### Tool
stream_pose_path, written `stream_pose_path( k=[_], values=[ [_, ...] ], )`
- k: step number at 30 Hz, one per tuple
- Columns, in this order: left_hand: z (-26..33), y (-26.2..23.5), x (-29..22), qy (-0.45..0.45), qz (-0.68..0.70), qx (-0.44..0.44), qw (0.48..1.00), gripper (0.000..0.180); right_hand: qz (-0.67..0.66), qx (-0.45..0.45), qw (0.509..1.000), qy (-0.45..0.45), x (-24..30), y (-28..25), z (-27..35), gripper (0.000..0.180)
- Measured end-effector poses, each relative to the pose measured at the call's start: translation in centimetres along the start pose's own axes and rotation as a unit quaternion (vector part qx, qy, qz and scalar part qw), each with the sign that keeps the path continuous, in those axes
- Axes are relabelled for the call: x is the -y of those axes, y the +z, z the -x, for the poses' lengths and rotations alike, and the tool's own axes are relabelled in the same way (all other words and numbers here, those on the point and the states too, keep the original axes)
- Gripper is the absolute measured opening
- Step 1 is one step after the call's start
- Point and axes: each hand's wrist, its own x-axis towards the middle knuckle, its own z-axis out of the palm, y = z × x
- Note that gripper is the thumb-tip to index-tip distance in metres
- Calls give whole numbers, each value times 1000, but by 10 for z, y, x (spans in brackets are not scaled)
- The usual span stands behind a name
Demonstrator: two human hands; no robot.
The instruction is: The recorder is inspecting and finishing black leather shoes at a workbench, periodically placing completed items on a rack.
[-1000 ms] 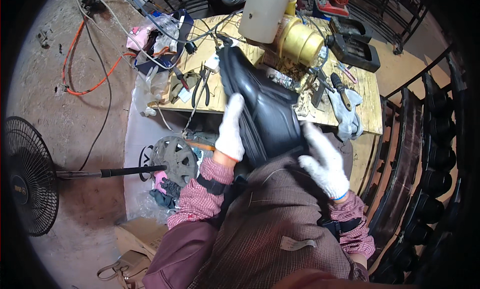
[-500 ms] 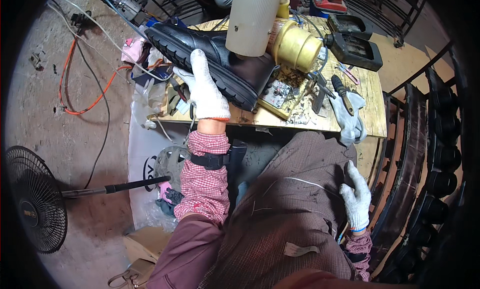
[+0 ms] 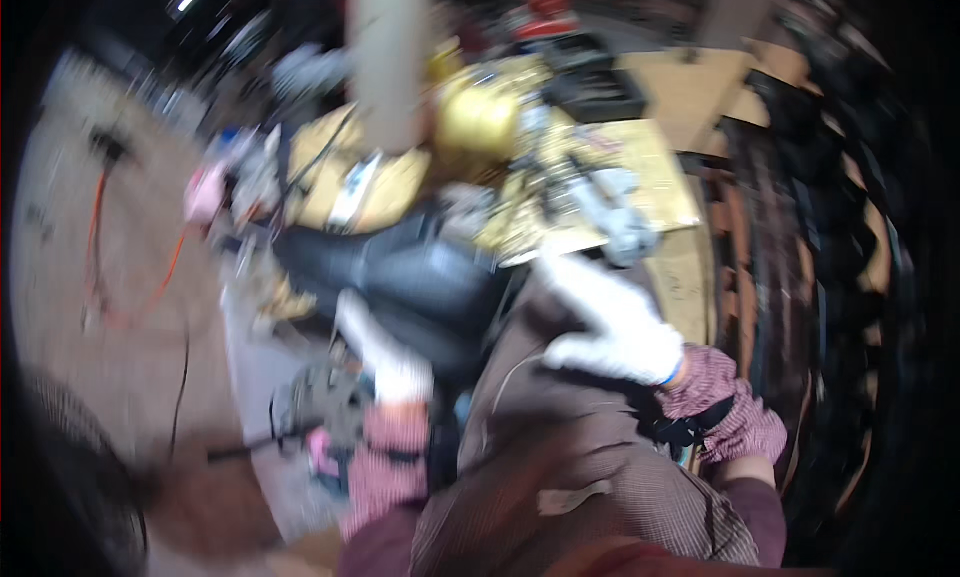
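A black leather shoe (image 3: 425,282), blurred by motion, is held in front of the workbench's near edge. My left hand (image 3: 385,362), in a white knit glove, grips it from the near side; one finger or the thumb shows along the shoe and the others are hidden. To the right, my right hand (image 3: 615,322), gloved the same way, is raised over my apron (image 3: 540,417). Its thumb stands apart from its fingers, and it holds nothing I can see. The fingertips come close to the shoe's right end; whether they touch it is too blurred to tell.
A pale upright cylinder (image 3: 388,67) and a yellow round fitting (image 3: 480,117) stand over the wooden workbench (image 3: 670,177). Blurred tools and a grey glove (image 3: 625,217) lie on the bench. Racks of dark items (image 3: 840,277) line the right; a fan (image 3: 75,457) stands lower left.
The shoe has come down and nearer me from the yellow fitting, with my left hand still on it. My right hand has risen from beside my lap toward the shoe. The view has shifted.
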Motion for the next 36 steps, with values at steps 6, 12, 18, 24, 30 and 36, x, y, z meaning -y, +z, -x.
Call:
stream_pose_path(
  k=[6,12,18,24,30,36],
  values=[
    [34,-32,40,-260,123,170,943,92,-21,68,993,90,77,-47,49,56],
    [55,68,36,-58,-144,676,720,92,399,-353,844,-65,233,-179,99,34],
    [71,78,75,-196,-169,650,715,98,894,-223,289,260,342,-222,172,29],
    [80,97,76,-168,-185,665,704,97,726,-254,184,612,412,-361,277,34],
    [44,85,85,-163,-180,624,743,101,775,-365,148,494,363,-378,305,41],
    [55,75,71,-208,-164,532,804,73,637,-447,277,563,290,-424,282,48]
  ],
)
